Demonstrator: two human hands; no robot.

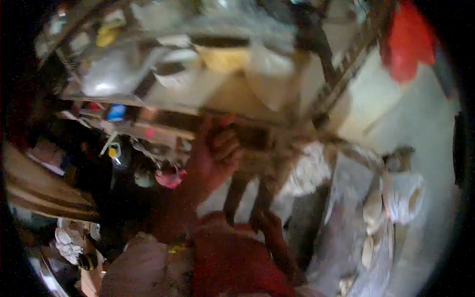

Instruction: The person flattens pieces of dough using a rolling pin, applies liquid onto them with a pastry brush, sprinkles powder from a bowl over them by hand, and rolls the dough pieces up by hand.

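Observation:
My left hand (pixel 221 151) is raised in the middle of the view, in front of a wooden shelf edge (pixel 173 106). Its fingers are curled in towards the palm, and what they hold, if anything, does not show. A small red spot lies just above the fingers, too blurred to name. Lower down, my right hand (pixel 269 225) hangs close to my red clothing (pixel 235 262). It is dark and smeared, so its fingers cannot be made out. Dark upright legs of a bench or stool (pixel 238 195) stand just behind it.
Plastic bags and bowl-like things crowd the shelf, with a yellow item (pixel 225 58) among them. A pink object (pixel 170 178) lies below. White crumpled material (pixel 309 171) and a grey sheet (pixel 354 213) are at right. A red cloth or bag (pixel 409 42) hangs upper right.

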